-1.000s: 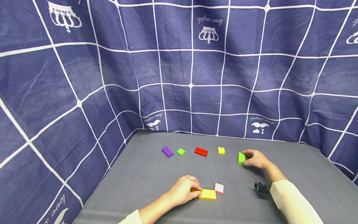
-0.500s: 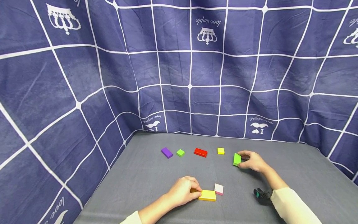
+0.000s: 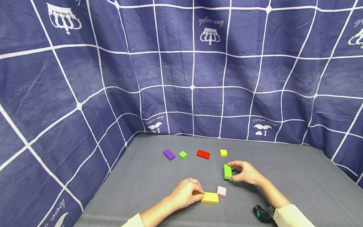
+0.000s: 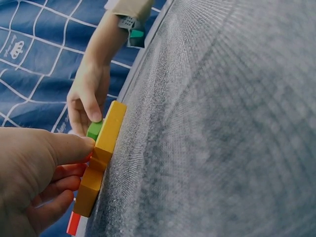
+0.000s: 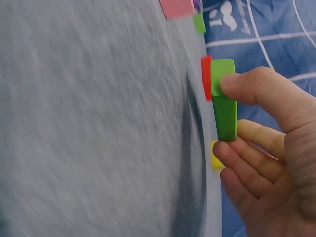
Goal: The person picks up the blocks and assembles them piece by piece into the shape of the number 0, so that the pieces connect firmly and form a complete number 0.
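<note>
My left hand (image 3: 187,194) pinches a yellow block (image 3: 210,198) lying on the grey table. In the left wrist view this yellow block (image 4: 110,131) has a notch along its side; I cannot tell whether it is one piece or two. A small pink block (image 3: 221,191) with a pale top sits at its right far corner. Farther right, my right hand (image 3: 246,172) holds a green rectangular block (image 3: 227,172) by its two ends. The right wrist view has the thumb on one end of the green block (image 5: 224,106) and fingertips at the other.
Along the far part of the table lie a purple block (image 3: 169,154), a small green block (image 3: 182,154), a red block (image 3: 203,154) and a small yellow block (image 3: 223,152). A blue gridded cloth (image 3: 175,69) hangs behind and at the left. A dark band (image 3: 262,213) is at the right wrist.
My right hand has carried the green rectangular block left and nearer, toward the pink block. The left hand stays on the yellow block.
</note>
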`<state>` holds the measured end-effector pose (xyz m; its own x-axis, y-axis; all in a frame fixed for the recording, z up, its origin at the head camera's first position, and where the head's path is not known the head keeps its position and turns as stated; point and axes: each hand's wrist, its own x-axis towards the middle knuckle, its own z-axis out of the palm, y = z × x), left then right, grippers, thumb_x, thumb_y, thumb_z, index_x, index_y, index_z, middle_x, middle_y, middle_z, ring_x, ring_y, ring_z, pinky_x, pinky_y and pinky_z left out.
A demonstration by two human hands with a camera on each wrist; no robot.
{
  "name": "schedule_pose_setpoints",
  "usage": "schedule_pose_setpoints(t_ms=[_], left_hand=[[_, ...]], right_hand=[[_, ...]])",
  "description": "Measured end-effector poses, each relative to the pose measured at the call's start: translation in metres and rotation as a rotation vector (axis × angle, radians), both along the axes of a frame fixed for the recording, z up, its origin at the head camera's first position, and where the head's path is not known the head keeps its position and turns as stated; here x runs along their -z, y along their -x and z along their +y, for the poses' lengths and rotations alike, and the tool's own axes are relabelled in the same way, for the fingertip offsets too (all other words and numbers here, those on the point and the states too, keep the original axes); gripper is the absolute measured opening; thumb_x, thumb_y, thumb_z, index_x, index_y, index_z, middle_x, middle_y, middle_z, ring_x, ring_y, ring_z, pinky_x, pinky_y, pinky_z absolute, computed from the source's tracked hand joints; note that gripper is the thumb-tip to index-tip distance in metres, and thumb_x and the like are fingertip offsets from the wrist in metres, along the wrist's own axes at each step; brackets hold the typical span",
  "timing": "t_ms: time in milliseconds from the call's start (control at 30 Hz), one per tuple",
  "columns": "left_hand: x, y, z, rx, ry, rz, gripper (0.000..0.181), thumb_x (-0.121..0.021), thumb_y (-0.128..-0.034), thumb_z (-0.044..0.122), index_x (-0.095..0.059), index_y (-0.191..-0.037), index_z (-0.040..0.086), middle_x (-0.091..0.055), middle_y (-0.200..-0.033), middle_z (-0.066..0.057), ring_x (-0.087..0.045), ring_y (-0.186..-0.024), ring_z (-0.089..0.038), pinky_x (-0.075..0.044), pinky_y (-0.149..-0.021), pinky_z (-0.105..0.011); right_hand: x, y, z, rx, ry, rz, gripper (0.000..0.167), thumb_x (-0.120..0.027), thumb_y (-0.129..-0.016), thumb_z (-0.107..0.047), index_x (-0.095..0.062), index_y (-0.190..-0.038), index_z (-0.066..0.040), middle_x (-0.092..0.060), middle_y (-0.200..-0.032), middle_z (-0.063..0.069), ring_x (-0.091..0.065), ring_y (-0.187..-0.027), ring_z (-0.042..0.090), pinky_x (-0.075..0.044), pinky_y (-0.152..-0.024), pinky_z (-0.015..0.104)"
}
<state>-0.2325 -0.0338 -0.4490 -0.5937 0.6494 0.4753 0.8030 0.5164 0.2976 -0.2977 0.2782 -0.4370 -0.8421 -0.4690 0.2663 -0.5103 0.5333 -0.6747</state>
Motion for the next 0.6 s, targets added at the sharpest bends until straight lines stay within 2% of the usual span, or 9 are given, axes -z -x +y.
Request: schedule_pose_setpoints(t_ms=[300, 600], left_hand=[[-0.001, -0.001, -0.001, -0.005, 0.013, 0.009, 0.006, -0.079, -0.0796, 0.019, -0.08, -0.085, 0.018, -0.066, -0.083, 0.014, -0.058, -0.082, 0.001, -0.041, -0.074, -0.009], [-0.002, -0.001, 0.0, -0.001, 0.004, 0.001, 0.005, -0.079, -0.0797, 0.018, -0.08, -0.085, 0.018, -0.066, -0.082, 0.014, -0.058, -0.082, 0.001, -0.041, -0.074, -0.009]], right_hand=[[0.003, -0.01, -0.018, -0.046, -0.017, -0.011, 0.054, -0.085, -0.069, -0.013, -0.065, -0.115, 0.006, -0.067, -0.106, 0.009, -0.063, -0.095, 0.02, -0.051, -0.087, 0.033], [0.003, -0.01, -0.028, -0.067, -0.041, -0.06, 0.054, -0.085, -0.069, -0.015, -0.065, -0.115, 0.005, -0.066, -0.106, 0.007, -0.062, -0.095, 0.02, -0.051, -0.086, 0.031]])
